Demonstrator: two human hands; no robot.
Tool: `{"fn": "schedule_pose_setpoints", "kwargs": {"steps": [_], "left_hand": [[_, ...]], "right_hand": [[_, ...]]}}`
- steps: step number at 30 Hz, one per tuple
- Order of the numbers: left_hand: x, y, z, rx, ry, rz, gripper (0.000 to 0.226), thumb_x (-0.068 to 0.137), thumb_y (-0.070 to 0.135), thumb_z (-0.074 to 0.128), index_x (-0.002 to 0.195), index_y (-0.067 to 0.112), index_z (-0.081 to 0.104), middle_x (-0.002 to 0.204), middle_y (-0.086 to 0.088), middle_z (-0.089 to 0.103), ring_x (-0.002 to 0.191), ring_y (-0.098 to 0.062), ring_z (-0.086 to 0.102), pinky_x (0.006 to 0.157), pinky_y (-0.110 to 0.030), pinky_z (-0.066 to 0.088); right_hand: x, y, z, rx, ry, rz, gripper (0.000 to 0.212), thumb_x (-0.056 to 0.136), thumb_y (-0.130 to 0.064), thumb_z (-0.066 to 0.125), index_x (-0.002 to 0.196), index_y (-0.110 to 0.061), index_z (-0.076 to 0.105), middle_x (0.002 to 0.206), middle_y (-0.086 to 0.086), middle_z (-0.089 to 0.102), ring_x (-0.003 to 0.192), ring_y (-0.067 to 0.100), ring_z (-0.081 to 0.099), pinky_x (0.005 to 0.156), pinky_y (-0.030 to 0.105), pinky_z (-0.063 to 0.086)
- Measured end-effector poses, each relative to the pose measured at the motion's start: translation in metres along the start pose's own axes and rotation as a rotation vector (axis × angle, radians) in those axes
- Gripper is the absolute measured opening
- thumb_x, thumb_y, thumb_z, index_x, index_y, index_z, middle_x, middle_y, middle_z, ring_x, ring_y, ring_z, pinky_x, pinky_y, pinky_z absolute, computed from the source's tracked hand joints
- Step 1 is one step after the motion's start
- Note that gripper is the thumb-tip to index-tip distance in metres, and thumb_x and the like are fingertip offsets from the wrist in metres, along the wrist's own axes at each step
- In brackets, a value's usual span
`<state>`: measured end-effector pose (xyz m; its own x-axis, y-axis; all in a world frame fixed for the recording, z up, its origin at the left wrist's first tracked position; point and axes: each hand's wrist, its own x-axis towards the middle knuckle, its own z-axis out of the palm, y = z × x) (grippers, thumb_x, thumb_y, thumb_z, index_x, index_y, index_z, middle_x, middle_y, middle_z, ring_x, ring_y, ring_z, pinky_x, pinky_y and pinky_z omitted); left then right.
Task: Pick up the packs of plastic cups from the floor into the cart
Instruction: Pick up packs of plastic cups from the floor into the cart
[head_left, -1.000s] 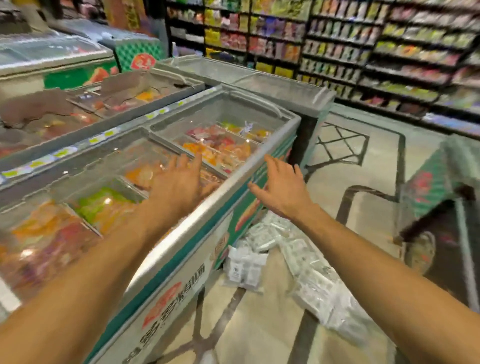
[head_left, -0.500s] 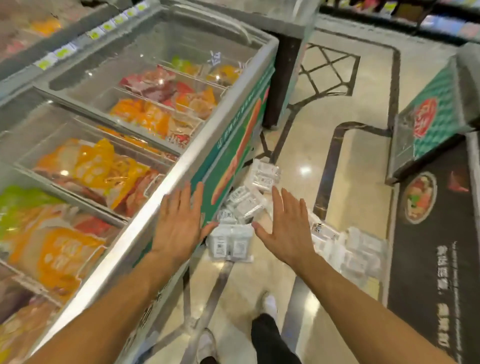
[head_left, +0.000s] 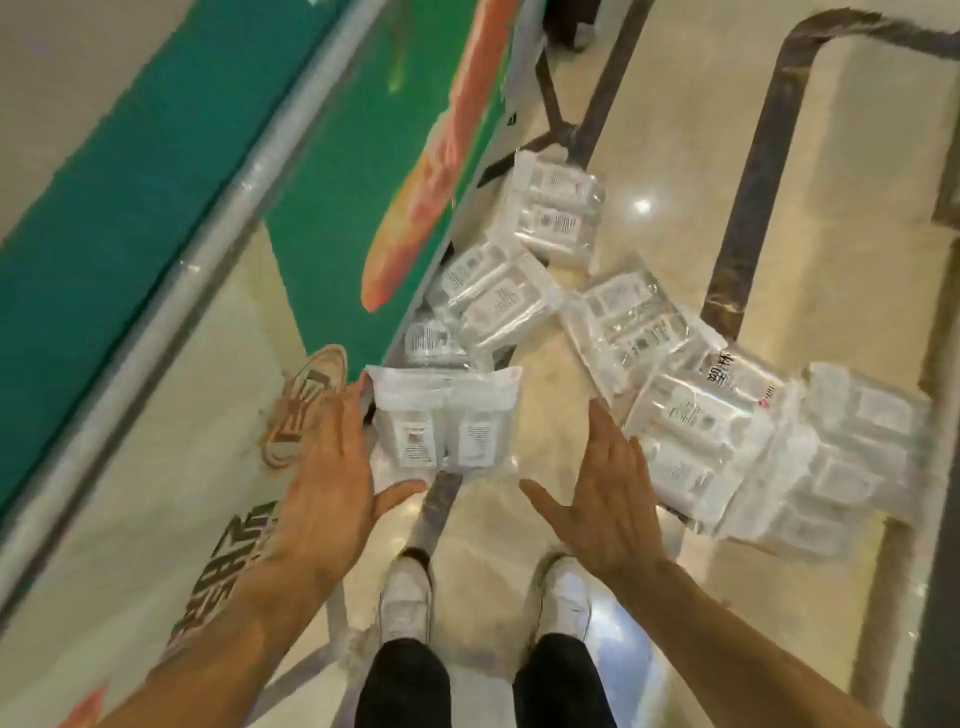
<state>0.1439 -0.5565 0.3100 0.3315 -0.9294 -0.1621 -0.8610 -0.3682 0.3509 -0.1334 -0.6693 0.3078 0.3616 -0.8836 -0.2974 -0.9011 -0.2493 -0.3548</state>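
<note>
Perhaps seven cup packs (head_left: 696, 426) on floor (head_left: 649, 130); left hand (head_left: 332, 467), right hand (head_left: 608, 499) both wide-fingered, empty.

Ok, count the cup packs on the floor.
8: the nearest pack between the left hand and right hand; three behind it along the freezer; four overlapping on the right. Others may be hidden underneath.

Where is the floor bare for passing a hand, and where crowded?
Bare floor between left hand and right hand, from nearest pack down to shoes; also beyond the dark stripe. Crowded: packs overlap from the freezer rightward.
</note>
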Motion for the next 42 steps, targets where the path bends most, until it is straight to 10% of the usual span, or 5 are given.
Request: {"fn": "schedule_pose_setpoints", "kwargs": {"steps": [15, 21, 30, 37, 42], "left_hand": [[0.056, -0.161, 0.323, -0.481, -0.15, -0.367, 0.135, 0.069, 0.084, 0.082, 0.167, 0.035, 0.003, 0.168, -0.002, 0.039, 0.153, -0.023, 0.043, 0.122, -0.058, 0.041], [0.072, -0.162, 0.336, -0.554, -0.081, -0.414, 0.121, 0.072, 0.072, 0.084, 0.162, 0.037, 0.01, 0.157, 0.002, 0.05, 0.136, -0.022, 0.059, 0.109, -0.058, 0.054], [0.056, -0.096, 0.238, -0.494, -0.135, -0.416, 0.098, 0.085, 0.047, 0.086, 0.149, 0.009, 0.023, 0.14, 0.007, 0.041, 0.12, -0.01, 0.05, 0.087, -0.018, 0.048], [0.042, -0.016, 0.058, -0.584, -0.221, -0.427, 0.117, 0.07, 0.08, 0.08, 0.15, 0.021, 0.019, 0.144, -0.004, 0.055, 0.123, -0.027, 0.061, 0.104, -0.051, 0.054], [0.023, 0.056, -0.09, -0.615, -0.171, -0.44, 0.085, 0.081, 0.055, 0.088, 0.137, 0.023, 0.033, 0.116, 0.015, 0.059, 0.113, -0.018, 0.061, 0.097, -0.035, 0.047]], "right_hand": [[0.125, 0.085, 0.33, 0.477, -0.084, 0.168, 0.146, 0.073, -0.075, 0.085, 0.171, -0.017, -0.006, 0.179, 0.008, 0.012, 0.164, 0.026, 0.017, 0.131, 0.048, 0.025], [0.141, 0.082, 0.357, 0.625, -0.043, 0.128, 0.117, 0.07, -0.071, 0.089, 0.157, -0.033, 0.022, 0.146, -0.008, 0.048, 0.134, 0.018, 0.056, 0.097, 0.051, 0.061], [0.1, 0.049, 0.242, 0.57, 0.05, 0.215, 0.122, 0.068, -0.074, 0.089, 0.157, -0.023, 0.023, 0.142, 0.002, 0.053, 0.124, 0.024, 0.062, 0.095, 0.05, 0.062], [0.049, -0.003, 0.055, 0.632, 0.026, 0.343, 0.107, 0.06, -0.077, 0.09, 0.143, -0.041, 0.032, 0.125, -0.007, 0.071, 0.106, 0.014, 0.074, 0.088, 0.042, 0.065], [0.003, -0.051, -0.091, 0.634, -0.021, 0.397, 0.104, 0.069, -0.067, 0.093, 0.146, -0.034, 0.031, 0.116, -0.009, 0.071, 0.1, 0.018, 0.074, 0.09, 0.048, 0.064]]}}
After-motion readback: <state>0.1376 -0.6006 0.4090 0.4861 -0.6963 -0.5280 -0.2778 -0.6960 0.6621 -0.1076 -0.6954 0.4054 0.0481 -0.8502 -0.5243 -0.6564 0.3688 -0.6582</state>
